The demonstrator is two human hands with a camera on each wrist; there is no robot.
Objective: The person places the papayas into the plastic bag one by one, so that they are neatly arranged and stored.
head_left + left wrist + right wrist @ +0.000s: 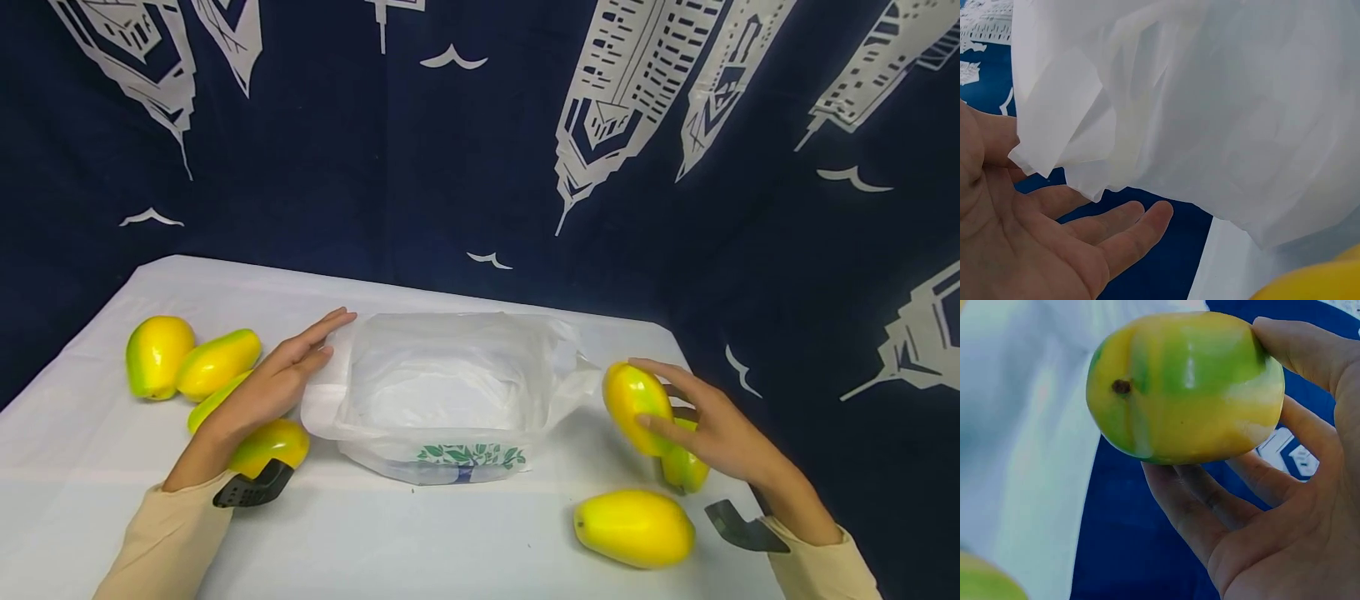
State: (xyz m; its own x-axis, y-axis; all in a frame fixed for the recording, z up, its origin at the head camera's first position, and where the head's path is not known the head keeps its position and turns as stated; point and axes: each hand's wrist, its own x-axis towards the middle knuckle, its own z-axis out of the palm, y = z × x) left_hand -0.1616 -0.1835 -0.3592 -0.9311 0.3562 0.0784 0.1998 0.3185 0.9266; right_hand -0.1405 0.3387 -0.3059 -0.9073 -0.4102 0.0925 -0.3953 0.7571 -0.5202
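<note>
My right hand (708, 421) grips a yellow-green papaya (633, 404), thumb on one side and fingers on the other. The right wrist view shows that papaya (1188, 390) raised, its brown stem spot facing left. A white plastic bag (468, 457) with a green tree print stands with its mouth spread open in the middle of the table. At the bag's left edge is my left hand (281, 379), its fingers extended along the side. In the left wrist view the bag's loose edge (1085, 144) overlaps some fingers of the left hand (1041, 231).
Several papayas (219, 365) lie on the left, partly behind the left forearm. Another papaya (635, 529) lies at the front right, and one more (684, 462) sits beneath the right hand. A white cloth (360, 533) covers the table; a dark blue printed curtain (337, 183) hangs behind.
</note>
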